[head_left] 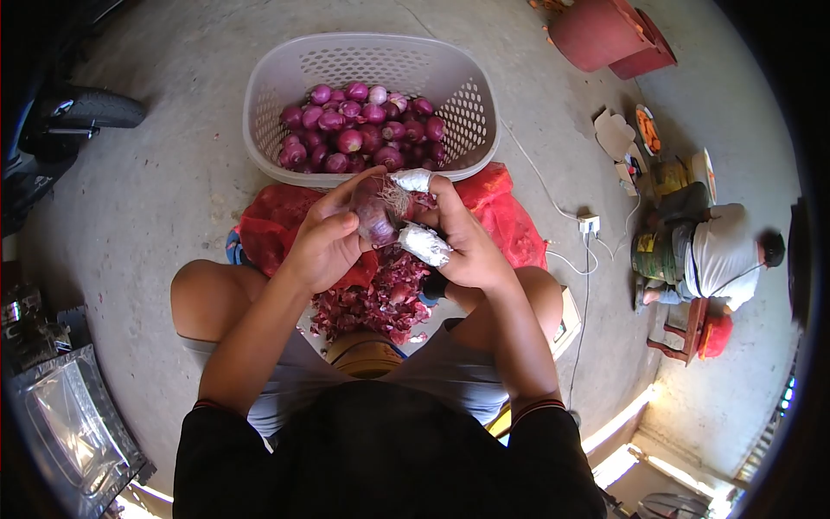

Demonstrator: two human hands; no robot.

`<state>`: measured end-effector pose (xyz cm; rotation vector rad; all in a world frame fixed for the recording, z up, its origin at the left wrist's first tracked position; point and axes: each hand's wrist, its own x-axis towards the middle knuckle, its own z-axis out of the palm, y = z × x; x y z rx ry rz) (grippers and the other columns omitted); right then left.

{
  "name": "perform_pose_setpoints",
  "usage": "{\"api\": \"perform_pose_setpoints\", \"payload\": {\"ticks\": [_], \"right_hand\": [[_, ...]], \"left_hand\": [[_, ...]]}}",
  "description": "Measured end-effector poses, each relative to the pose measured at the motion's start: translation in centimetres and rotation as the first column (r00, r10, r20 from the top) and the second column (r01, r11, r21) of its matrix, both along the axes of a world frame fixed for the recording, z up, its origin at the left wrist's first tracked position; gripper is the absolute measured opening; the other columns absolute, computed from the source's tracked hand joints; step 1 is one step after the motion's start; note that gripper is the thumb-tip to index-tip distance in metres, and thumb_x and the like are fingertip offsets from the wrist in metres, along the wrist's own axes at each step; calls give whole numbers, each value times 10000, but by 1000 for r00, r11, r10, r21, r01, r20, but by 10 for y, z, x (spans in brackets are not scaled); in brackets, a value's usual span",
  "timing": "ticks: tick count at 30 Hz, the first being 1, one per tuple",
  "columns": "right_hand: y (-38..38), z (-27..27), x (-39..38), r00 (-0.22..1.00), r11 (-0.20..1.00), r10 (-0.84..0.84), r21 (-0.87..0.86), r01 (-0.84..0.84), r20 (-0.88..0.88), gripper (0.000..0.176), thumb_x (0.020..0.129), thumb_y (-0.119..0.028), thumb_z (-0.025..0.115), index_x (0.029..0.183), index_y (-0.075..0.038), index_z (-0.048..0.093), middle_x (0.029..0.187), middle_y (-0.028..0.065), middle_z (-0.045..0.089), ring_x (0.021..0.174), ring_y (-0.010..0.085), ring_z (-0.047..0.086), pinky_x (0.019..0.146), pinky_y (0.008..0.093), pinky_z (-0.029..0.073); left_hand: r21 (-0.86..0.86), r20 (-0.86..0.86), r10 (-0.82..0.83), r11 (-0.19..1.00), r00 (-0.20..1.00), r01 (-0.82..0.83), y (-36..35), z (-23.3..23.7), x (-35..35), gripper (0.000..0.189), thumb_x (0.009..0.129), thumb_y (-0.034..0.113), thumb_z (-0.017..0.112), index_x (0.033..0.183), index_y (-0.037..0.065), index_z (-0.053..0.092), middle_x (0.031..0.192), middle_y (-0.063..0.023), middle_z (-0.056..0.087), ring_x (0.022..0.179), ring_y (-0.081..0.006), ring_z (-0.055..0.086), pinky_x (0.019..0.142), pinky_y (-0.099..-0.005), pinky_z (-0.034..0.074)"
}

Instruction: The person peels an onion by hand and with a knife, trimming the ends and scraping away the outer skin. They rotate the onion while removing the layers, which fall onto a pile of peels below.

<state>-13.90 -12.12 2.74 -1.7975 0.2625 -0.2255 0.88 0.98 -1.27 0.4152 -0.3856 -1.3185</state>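
Note:
Above the lap, my left hand (322, 244) is closed around a red onion (375, 216) with dry roots showing on its upper right. My right hand (467, 238) has its thumb and one finger wrapped in silver foil, and both wrapped tips touch the onion's right side. Whether a small tool sits between those fingers is hidden. Just beyond the hands stands a grey plastic basket (259, 121) with many peeled red onions (348, 141) inside. Below the hands, loose onion skins (376, 298) lie in a heap between my legs.
Red mesh sacks (510, 221) lie on both sides of the hands. A power strip (589, 225) with cords sits on the floor at right. Another person (726, 255) sits by the right wall. Red tubs (601, 35) are at top right, a wheel (99, 108) at left.

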Motion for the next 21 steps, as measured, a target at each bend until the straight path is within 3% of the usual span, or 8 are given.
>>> {"api": "perform_pose_setpoints", "payload": {"ticks": [2, 5, 8, 11, 14, 17, 19, 21], "right_hand": [[-2, -3, -1, 1000, 1000, 18, -23, -18, -6, 605, 781, -30, 604, 1292, -41, 279, 1158, 174, 526, 1039, 268, 600, 856, 334, 433], [-3, -8, -2, 1000, 995, -11, -97, 8, -26, 539, 772, -34, 599, 1229, -46, 313, 1029, 179, 582, 943, 312, 627, 773, 355, 460], [-7, -5, -4, 996, 978, 32, -204, -49, -87, 459, 837, -59, 593, 1208, -57, 324, 910, 126, 633, 827, 148, 577, 738, 276, 432], [-9, 4, -4, 981, 978, 50, -192, -86, -186, 448, 825, -47, 599, 1185, -59, 332, 900, 134, 634, 836, 148, 577, 765, 277, 426], [-6, 5, -3, 988, 978, 27, -199, -58, -154, 440, 820, -45, 605, 1166, -55, 332, 872, 126, 638, 826, 146, 577, 761, 284, 427], [-5, -6, 0, 1000, 978, -4, -210, 3, -7, 411, 775, -44, 579, 1111, -57, 343, 794, 169, 596, 799, 385, 607, 684, 397, 454], [-5, -3, 0, 999, 985, -3, -175, -3, -35, 411, 786, -54, 587, 1121, -57, 348, 873, 170, 593, 854, 360, 614, 724, 389, 459], [-4, 1, 0, 998, 989, 3, -148, -14, -70, 415, 795, -63, 595, 1132, -57, 352, 951, 170, 582, 905, 334, 616, 758, 382, 461]], "left_hand": [[22, 26, -3, 1000, 1000, 3, 0, 1, 1, 662, 833, 181, 603, 1375, -22, 281, 1278, -110, 474, 1146, -200, 511, 948, -362, 452], [54, 27, -24, 998, 999, 23, 1, 2, 3, 656, 836, 196, 598, 1372, -18, 287, 1279, -108, 474, 1143, -196, 513, 948, -361, 451], [87, -22, -72, 994, 997, 74, 3, 3, 4, 651, 838, 207, 590, 1373, -13, 290, 1280, -106, 473, 1137, -191, 515, 943, -361, 452], [114, -54, -107, 987, 993, 113, 4, 3, 6, 644, 842, 210, 577, 1374, -11, 291, 1280, -105, 473, 1136, -187, 513, 937, -357, 453], [96, 3, -82, 992, 997, 81, 2, -1, 4, 632, 852, 218, 557, 1375, -13, 288, 1279, -105, 475, 1138, -186, 511, 931, -351, 455], [78, 92, -34, 997, 995, 27, 2, -2, 2, 623, 860, 230, 538, 1375, -17, 287, 1278, -106, 477, 1141, -188, 509, 929, -351, 457], [81, 153, -18, 997, 988, 6, 2, -2, 1, 617, 866, 243, 521, 1374, -19, 287, 1279, -108, 477, 1144, -192, 508, 931, -363, 460], [101, 79, -74, 993, 994, 66, 2, 1, 4, 610, 869, 249, 509, 1371, -19, 292, 1282, -112, 475, 1150, -198, 504, 933, -379, 463]]}}
